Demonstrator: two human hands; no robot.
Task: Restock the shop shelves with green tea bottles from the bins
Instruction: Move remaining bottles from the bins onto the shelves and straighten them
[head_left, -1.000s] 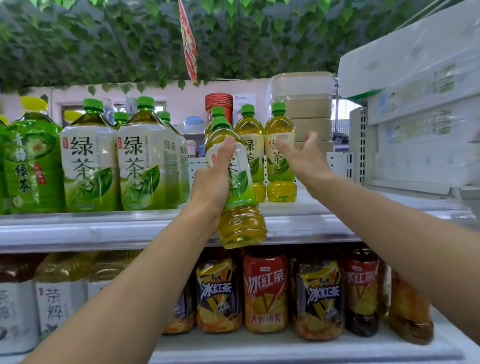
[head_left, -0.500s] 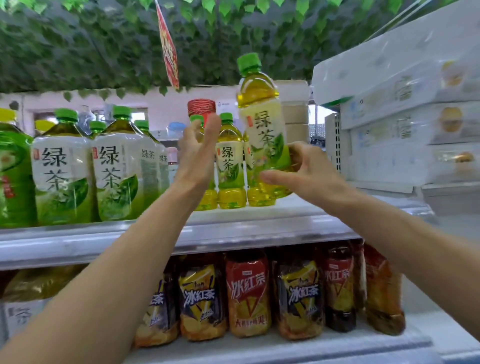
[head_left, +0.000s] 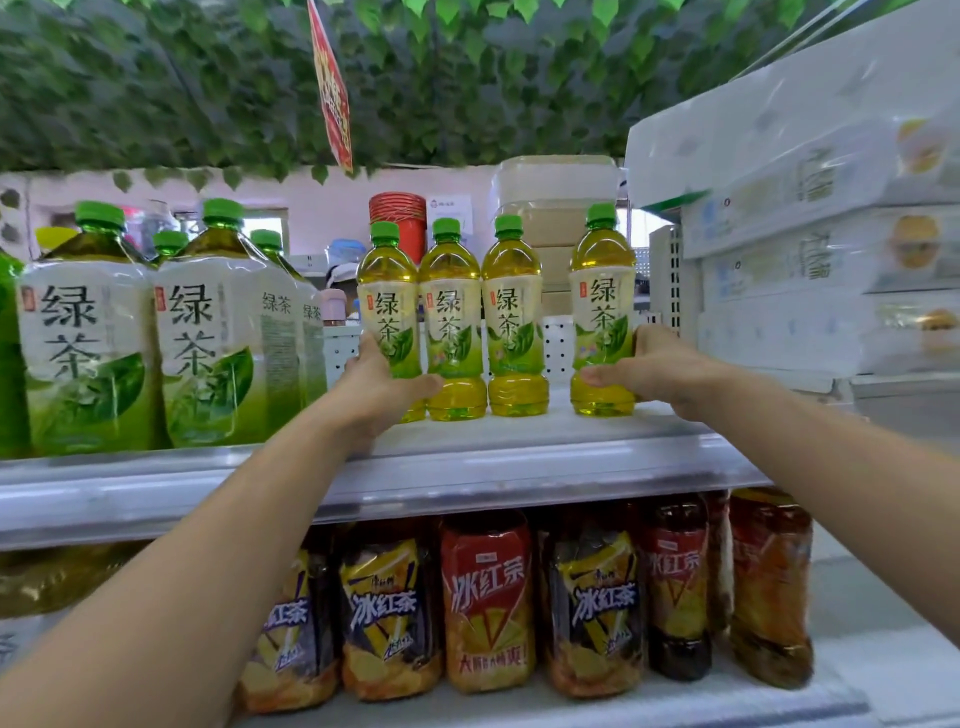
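Several small green tea bottles with green caps stand upright on the upper shelf (head_left: 467, 457). My left hand (head_left: 376, 387) grips the lower part of the leftmost small bottle (head_left: 388, 291). Two more small bottles (head_left: 451, 312) (head_left: 511, 312) stand touching in a row just right of it. My right hand (head_left: 657, 371) is wrapped around the base of a fourth bottle (head_left: 602, 291), which stands on the shelf, a gap apart from the row.
Large green tea bottles (head_left: 85, 332) fill the shelf's left side. Stacked white cartons (head_left: 826, 234) wall off the right. Iced red tea bottles (head_left: 488, 597) crowd the lower shelf. Fake leaves and a red hanging sign (head_left: 332, 93) hang overhead.
My right hand brought its raised bottle down onto the shelf at the right. My left hand dropped from open in the air to grip the leftmost small bottle.
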